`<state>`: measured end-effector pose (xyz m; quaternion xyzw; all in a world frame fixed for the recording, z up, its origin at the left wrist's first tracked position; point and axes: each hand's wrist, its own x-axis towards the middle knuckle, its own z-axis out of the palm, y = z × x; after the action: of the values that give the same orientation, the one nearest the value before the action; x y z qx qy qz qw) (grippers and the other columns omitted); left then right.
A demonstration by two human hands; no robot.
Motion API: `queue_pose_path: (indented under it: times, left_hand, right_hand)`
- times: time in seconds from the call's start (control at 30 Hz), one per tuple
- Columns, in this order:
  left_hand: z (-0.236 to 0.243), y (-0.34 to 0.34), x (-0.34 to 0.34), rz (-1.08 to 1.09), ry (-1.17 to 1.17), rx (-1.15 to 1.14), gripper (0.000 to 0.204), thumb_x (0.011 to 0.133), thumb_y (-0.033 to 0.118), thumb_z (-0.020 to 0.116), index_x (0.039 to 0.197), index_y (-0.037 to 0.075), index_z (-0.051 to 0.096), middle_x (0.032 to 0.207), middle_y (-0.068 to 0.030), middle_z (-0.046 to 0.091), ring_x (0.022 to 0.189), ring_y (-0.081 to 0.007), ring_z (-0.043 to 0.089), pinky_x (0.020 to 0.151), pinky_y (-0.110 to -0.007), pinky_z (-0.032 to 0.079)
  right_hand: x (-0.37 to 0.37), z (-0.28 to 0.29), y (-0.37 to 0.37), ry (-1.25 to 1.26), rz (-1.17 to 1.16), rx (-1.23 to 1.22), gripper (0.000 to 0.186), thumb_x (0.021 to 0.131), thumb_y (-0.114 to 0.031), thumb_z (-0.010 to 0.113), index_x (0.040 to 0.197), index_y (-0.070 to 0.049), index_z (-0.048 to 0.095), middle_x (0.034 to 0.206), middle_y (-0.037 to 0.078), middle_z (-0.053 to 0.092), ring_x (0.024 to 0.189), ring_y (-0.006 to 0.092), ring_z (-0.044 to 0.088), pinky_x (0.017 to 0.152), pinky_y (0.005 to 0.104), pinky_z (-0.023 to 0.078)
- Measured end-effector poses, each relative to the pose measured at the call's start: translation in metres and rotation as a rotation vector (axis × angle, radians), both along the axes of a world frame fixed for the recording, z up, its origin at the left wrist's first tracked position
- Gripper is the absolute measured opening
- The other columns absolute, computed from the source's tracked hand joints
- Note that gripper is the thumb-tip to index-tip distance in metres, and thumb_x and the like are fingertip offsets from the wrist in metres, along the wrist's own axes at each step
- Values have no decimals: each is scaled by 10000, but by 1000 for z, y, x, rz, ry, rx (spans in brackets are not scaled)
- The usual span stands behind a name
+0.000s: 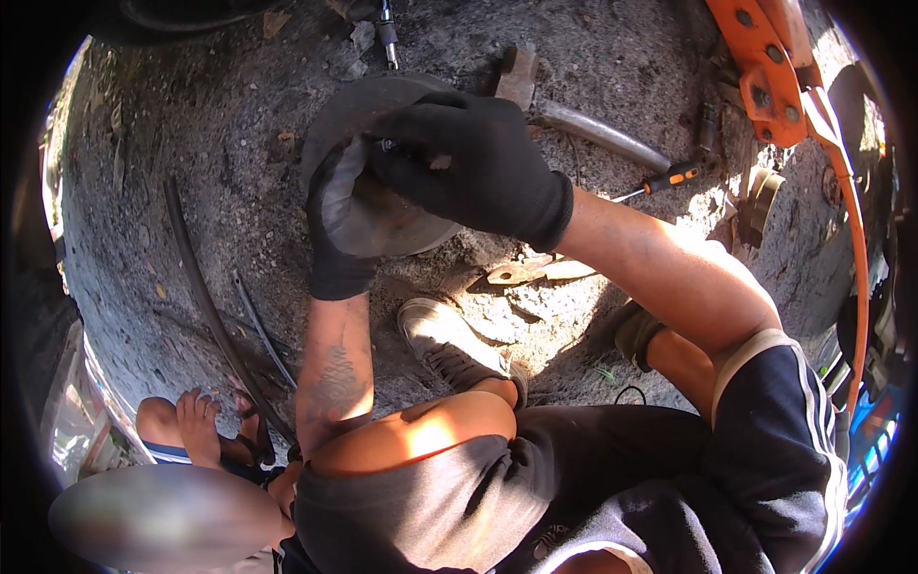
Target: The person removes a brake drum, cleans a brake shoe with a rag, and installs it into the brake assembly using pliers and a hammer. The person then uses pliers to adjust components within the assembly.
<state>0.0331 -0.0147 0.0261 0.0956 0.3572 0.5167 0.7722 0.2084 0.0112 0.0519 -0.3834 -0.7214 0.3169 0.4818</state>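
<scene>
My gloved left hand (335, 230) grips the left side of a round, dark grey metal part (406, 228), its fingers partly hidden behind my other hand. My gloved right hand (449, 163) lies over the part's upper middle, fingers curled near a small shiny piece (388, 145); whether it holds that piece is unclear. Just beyond are a socket tool (387, 33) and a hammer (518, 78) with a metal handle. A screwdriver with an orange and black handle (672, 177) lies to the right. A flat tool (516, 273) lies below the round part.
An orange metal frame (770, 86) stands at the upper right, with a brass-coloured round part (762, 206) nearby. A dark hose (206, 287) and thin rod (253, 311) lie on the rough ground at left. Another person (196, 426) crouches at lower left, hand on knee.
</scene>
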Motion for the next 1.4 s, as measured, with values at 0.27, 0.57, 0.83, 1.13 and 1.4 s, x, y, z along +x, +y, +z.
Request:
queue_pose_path:
  times: [0.27, 0.57, 0.83, 1.13, 1.4]
  left_hand:
    - [-25, 2, 5, 151, -13, -149, 308, 1011, 239, 565, 1214, 13, 619, 1165, -95, 648, 1084, -183, 611, 976, -374, 482]
    - [-11, 7, -35, 84, 699, 211, 228, 986, 254, 636, 1025, 34, 686, 899, -24, 644, 838, -123, 578, 785, -311, 466]
    - [-23, 5, -50, -1, 899, 217, 257, 996, 242, 630, 1103, 13, 680, 1032, -65, 700, 889, -113, 636, 826, -287, 500]
    - [-24, -2, -48, -38, 916, 230, 205, 993, 196, 640, 1046, 5, 690, 825, 23, 644, 688, -13, 514, 607, -186, 410]
    - [-19, 1, -31, -131, 1135, 329, 157, 964, 131, 664, 1021, -9, 707, 875, -44, 715, 771, -77, 642, 706, -242, 513]
  right_hand:
    - [-1, 0, -1, -3, -105, -34, 240, 770, -125, 807, 989, -52, 744, 839, 107, 715, 690, 218, 729, 607, 303, 565]
    - [18, -38, 33, -398, 79, -13, 165, 831, -135, 717, 980, -76, 755, 876, 155, 710, 800, 332, 688, 740, 413, 553]
    - [6, -82, 35, -441, 230, -159, 195, 844, -198, 686, 1005, -122, 763, 924, 115, 714, 816, 321, 685, 757, 413, 553]
    - [13, -83, 48, -490, 269, 36, 229, 823, -246, 726, 1042, -192, 762, 903, 85, 684, 872, 296, 680, 770, 406, 551]
    - [20, -71, 40, -512, 193, -104, 197, 858, -258, 680, 1034, -252, 770, 981, 84, 665, 865, 297, 684, 776, 419, 550]
